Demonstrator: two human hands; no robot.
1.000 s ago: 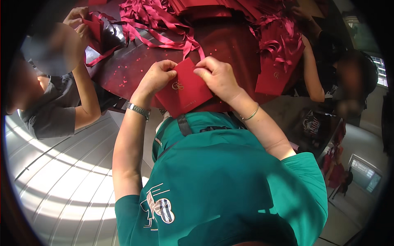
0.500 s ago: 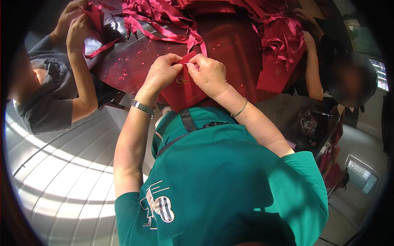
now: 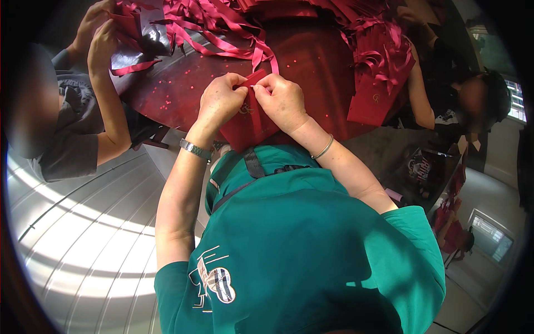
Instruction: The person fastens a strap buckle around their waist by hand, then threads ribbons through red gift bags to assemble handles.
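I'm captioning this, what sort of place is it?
Probably a hand-assembly workshop: red ribbons heaped on a dark red table, a gold-printed red packet in hand, and a co-worker at left handling a similar piece.

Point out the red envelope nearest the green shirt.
The middle red envelope, between your left hand and right hand; the others sit farther away.

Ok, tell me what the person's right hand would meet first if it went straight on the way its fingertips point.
Past the flat red piece it pinches, the right hand would likely meet the left hand first, around the thumb; exact depth is unclear.
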